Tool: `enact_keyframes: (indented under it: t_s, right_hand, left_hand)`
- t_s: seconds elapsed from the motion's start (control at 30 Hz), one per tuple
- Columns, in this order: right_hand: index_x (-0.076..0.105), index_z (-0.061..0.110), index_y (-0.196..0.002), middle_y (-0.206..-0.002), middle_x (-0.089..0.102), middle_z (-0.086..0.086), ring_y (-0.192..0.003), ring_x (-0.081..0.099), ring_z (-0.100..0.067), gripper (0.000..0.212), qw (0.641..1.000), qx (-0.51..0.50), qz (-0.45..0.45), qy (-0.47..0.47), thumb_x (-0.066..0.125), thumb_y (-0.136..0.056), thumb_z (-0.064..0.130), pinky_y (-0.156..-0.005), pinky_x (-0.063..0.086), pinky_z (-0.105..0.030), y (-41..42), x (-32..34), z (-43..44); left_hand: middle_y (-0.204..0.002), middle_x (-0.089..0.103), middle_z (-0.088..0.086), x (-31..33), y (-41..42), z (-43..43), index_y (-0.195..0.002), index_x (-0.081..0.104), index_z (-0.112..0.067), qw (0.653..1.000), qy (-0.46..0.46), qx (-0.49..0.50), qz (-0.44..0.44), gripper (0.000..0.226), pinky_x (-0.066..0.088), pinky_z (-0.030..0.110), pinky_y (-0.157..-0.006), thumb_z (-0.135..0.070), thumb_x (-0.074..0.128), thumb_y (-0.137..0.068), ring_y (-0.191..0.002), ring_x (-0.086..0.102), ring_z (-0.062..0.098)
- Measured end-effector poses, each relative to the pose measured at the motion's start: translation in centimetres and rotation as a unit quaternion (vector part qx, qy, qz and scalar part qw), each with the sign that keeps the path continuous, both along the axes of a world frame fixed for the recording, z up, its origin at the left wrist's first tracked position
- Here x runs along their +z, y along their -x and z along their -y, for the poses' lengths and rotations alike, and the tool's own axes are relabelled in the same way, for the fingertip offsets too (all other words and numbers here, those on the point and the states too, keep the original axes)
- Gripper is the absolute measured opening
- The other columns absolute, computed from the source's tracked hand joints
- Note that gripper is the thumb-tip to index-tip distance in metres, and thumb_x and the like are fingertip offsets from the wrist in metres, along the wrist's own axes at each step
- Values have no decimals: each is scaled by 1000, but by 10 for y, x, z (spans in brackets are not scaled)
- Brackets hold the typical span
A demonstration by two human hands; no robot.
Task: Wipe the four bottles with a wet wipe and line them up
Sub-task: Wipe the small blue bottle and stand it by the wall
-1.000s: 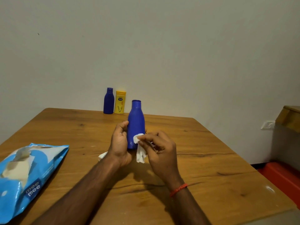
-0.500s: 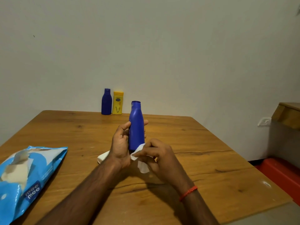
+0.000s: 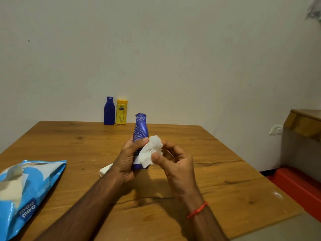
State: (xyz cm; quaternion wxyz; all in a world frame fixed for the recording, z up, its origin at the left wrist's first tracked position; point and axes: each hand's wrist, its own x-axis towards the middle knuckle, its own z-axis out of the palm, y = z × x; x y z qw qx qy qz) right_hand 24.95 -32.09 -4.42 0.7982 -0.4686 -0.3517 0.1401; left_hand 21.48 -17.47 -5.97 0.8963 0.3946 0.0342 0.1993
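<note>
Two hands are busy: I see the left hand (image 3: 128, 160) gripping the blue bottle (image 3: 141, 127), and the right hand (image 3: 177, 166) pinching the white wipe (image 3: 149, 152) against it.

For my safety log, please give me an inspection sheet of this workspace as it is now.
Surface: wooden table, bare wood with dark knots.
Job's things: blue bottle upright in the left hand; wet wipe against it; small blue bottle and yellow bottle side by side at the far edge; white object behind the left wrist, partly hidden.
Clutter: wipes pack, flap open, at the left edge.
Grips: left hand grips the blue bottle; right hand pinches the wet wipe.
Cables: nothing seen.
Surroundings: plain wall; wall socket; wooden shelf; red object low at the right.
</note>
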Motion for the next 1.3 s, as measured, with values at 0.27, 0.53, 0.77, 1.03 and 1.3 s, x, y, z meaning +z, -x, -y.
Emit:
enact_keyframes:
  t_s: [0.27,0.53,0.77,1.03,1.3]
  right_hand:
    - [65,23,-85,-96,59,13,-92,55,-5,20,821,-337,402,224,81,-78,32,-68,52,-20,-8,-29,-9]
    - [63,22,-80,-83,62,14,-77,61,-5,20,867,-321,327,197,83,-79,21,-61,52,-18,-14,-24,-7]
    - [71,12,-109,-100,67,-1,-88,63,3,25,879,-328,297,179,77,-86,20,-66,50,-4,-41,2,-16]
    - [67,9,-121,-112,64,-10,-101,61,-15,36,779,-401,445,184,67,-90,28,-78,58,-23,-37,-6,-23]
    - [65,18,-117,-107,63,-5,-97,58,-18,36,667,-349,597,278,68,-85,34,-74,57,-32,-5,-38,-6]
  left_hand:
    - [-91,68,12,-2,2,2,-133,59,-15,995,88,-46,-25,76,62,39,-63,-66,59,-77,-73,69,25]
    - [-117,72,17,-1,2,8,-124,62,-30,998,-21,-41,-30,76,63,49,-70,-80,30,-77,-95,72,33]
    - [-95,70,22,-6,0,16,-128,62,-30,986,-149,-64,-45,88,61,40,-56,-83,18,-73,-64,67,29]
    - [-101,77,12,-6,3,16,-107,73,-48,980,-194,-44,-16,95,62,37,-57,-105,46,-35,-72,73,27]
    - [-103,77,13,-5,4,22,-115,65,-42,990,-117,3,-84,85,57,46,-81,-88,23,-58,-94,72,29]
